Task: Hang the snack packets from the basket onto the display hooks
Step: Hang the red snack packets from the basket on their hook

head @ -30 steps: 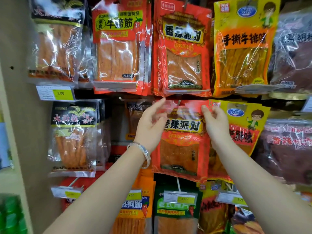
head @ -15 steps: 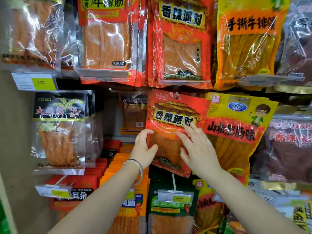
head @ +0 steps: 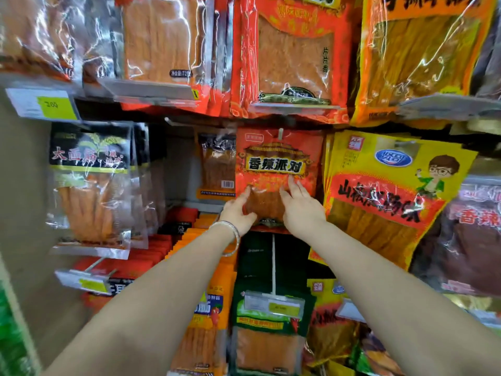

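Note:
A red snack packet (head: 276,161) with a gold roof picture hangs upright in the middle row, far back on its display hook (head: 281,132). My left hand (head: 238,210) presses its lower left part with straight fingers, a silver bracelet on the wrist. My right hand (head: 299,206) lies flat on the packet's lower right part, fingers spread and straight. Neither hand curls round the packet. The basket is out of view.
A yellow packet (head: 393,191) with a cartoon boy hangs right of the red one. A black-topped clear packet (head: 89,183) hangs at the left. More red and orange packets (head: 295,55) fill the row above. A green packet (head: 265,321) behind a price tag (head: 273,305) hangs below.
The red packet went from held by its top corners at the hook to hanging far back on it. Both hands slid down and now push on its lower half.

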The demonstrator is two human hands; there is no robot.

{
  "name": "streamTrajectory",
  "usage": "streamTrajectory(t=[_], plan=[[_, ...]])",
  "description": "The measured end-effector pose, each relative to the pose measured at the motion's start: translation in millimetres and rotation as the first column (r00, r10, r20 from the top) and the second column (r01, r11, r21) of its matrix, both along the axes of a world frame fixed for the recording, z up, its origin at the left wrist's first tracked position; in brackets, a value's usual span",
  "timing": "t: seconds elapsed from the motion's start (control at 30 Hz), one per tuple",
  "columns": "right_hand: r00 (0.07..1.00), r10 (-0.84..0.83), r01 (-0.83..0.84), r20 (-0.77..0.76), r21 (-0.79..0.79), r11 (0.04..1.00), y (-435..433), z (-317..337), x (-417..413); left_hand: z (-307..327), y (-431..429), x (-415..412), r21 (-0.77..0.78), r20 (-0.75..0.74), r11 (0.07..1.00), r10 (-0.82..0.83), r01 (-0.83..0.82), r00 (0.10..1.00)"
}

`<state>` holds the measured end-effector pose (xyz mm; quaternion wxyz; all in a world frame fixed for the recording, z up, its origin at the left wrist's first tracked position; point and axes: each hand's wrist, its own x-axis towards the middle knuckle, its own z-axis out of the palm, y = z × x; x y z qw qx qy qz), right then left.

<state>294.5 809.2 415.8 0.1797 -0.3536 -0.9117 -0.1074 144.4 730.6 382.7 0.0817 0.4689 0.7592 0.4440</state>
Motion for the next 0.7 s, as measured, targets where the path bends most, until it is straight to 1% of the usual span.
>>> streamTrajectory(t=[0.07, 0.13, 0.2, 0.23, 0.3, 0.33, 0.37, 0.4, 0.47, 0.53, 0.57, 0.63, 0.7], plan=[[0.998, 0.024, -0.029, -0.061, -0.09, 0.996, -6.3, 3.5, -0.4, -1.3, -2.1, 2.1, -0.002, 0.014, 1.0, -0.004, 0.004, 1.0], [0.979, 0.076, -0.109, -0.188, -0.174, 0.979, -18.5, 2.8, 1.9, -2.2, -8.2, 7.7, 0.014, 0.013, 1.0, 0.016, -0.016, 1.0], [0.928, 0.157, -0.233, -0.338, -0.196, 0.953, -36.0, -4.7, 7.0, -3.1, -28.3, 16.4, 0.07, -0.037, 0.996, 0.052, -0.049, 0.998], [0.889, 0.199, -0.306, -0.413, -0.21, 0.929, -47.1, -11.4, 10.3, -5.9, -44.8, 21.3, 0.138, -0.063, 0.989, 0.056, -0.047, 0.996], [0.8, 0.276, -0.462, -0.533, -0.253, 0.85, -73.4, -31.3, 16.3, -20.0, -89.4, 31.6, 0.297, -0.078, 0.954, 0.064, -0.038, 0.995], [0.762, 0.305, -0.53, -0.571, -0.28, 0.801, -88.0, -44.9, 18.7, -32.8, -116.1, 35.9, 0.351, -0.065, 0.934, 0.088, -0.06, 0.994], [0.739, 0.325, -0.58, -0.591, -0.31, 0.753, -103.1, -60.5, 19.7, -47.9, -143.9, 39.9, 0.36, -0.035, 0.927, 0.124, -0.103, 0.992], [0.73, 0.341, -0.613, -0.592, -0.346, 0.711, -118.6, -78.6, 19.7, -66.2, -171.9, 44.2, 0.331, 0.023, 0.93, 0.163, -0.161, 0.986], [0.74, 0.36, -0.643, -0.569, -0.439, 0.627, -149.5, -122.4, 18.0, -113.8, -228.6, 52.2, 0.212, 0.162, 0.942, 0.227, -0.258, 0.96], [0.767, 0.362, -0.635, -0.53, -0.543, 0.55, -180.8, -169.9, 15.6, -169.4, -283.1, 64.3, 0.086, 0.289, 0.929, 0.322, -0.36, 0.901], [0.784, 0.371, -0.619, -0.497, -0.586, 0.523, -197.6, -194.1, 15.7, -199.4, -310.0, 73.1, 0.013, 0.368, 0.906, 0.388, -0.422, 0.845], [0.816, 0.383, -0.575, -0.433, -0.681, 0.454, -233.7, -241.1, 18.8, -257.7, -361.2, 95.6, -0.165, 0.527, 0.836, 0.524, -0.524, 0.67], [0.862, 0.349, -0.483, -0.367, -0.804, 0.348, -270.5, -286.5, 22.7, -309.5, -406.5, 119.2, -0.375, 0.606, 0.766, 0.629, -0.523, 0.487]])
